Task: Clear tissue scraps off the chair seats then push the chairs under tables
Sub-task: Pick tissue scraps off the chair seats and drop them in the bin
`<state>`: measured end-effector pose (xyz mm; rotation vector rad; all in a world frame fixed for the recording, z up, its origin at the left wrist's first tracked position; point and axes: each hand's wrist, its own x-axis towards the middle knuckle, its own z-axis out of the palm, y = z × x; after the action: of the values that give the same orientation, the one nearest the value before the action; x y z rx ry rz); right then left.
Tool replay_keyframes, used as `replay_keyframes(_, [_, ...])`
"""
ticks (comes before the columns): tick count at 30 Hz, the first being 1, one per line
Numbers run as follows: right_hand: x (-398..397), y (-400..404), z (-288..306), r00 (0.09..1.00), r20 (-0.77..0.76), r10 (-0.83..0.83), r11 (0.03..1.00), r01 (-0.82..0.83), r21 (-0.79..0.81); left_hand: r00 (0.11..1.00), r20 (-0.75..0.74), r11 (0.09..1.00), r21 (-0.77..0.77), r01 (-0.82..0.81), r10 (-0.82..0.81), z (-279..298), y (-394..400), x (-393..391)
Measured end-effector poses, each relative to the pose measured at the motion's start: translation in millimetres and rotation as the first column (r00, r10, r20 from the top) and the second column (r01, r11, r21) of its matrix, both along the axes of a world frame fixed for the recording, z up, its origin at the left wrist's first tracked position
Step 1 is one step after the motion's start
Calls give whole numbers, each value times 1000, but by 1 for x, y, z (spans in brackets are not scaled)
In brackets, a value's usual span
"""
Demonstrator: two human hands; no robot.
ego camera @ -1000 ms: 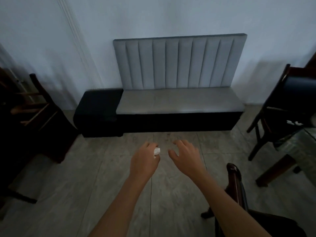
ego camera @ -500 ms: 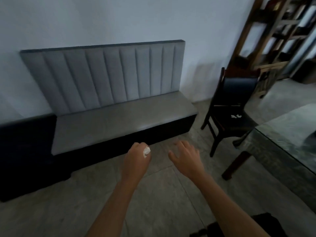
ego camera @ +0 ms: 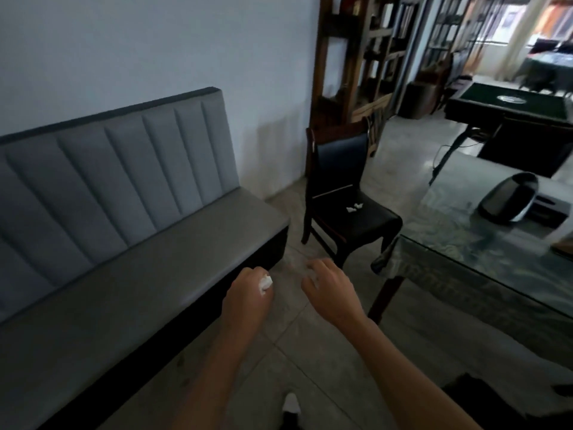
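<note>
The left hand [ego camera: 248, 297] is seen held out over the tiled floor [ego camera: 288, 339], closed into a fist around a small wad of white tissue [ego camera: 265, 283], which shows between thumb and forefinger; the right hand [ego camera: 333, 290] is held just beside it, empty, its fingers loosely curled and slack rather than clenched, though the fingertips are blurred. Both forearms are stretched forward from the lower edge of the view; a shoe tip [ego camera: 291, 404] is seen below them on the floor.

A dark chair [ego camera: 347, 197] with a padded back is placed ahead and to the right, pulled out from the glass-topped table [ego camera: 483, 265], its seat turned towards the table's corner; two small white tissue scraps [ego camera: 354, 208] are left lying on the seat, close together near the back rest. The front edge of the seat is set near the table's corner, but whether they touch cannot be told.

A grey upholstered bench [ego camera: 130, 243] with a ribbed back is set against the pale wall on the left; a tall wooden shelf unit [ego camera: 350, 57] is seen behind the chair. A rounded black-and-white object [ego camera: 508, 198] is placed on the table's far side; a green-topped table [ego camera: 511, 102] is seen farther back on the right.
</note>
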<state>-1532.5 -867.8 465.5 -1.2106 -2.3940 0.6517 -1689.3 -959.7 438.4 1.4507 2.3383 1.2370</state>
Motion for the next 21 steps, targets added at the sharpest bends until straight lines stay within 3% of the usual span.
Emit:
replay_keyframes(7, [-37, 155, -3, 991, -6, -130, 989, 129, -77, 991, -68, 993, 5, 119, -118, -4, 169, -46])
replay_keyframes(10, [-47, 213, 5, 984, -21, -179, 983, 177, -56, 986, -83, 986, -101, 133, -142, 9, 237, -60])
replay_keyframes(21, [-95, 393, -16, 941, -15, -338, 940, 337, -42, 950, -72, 948, -123, 294, -304, -3, 451, -118])
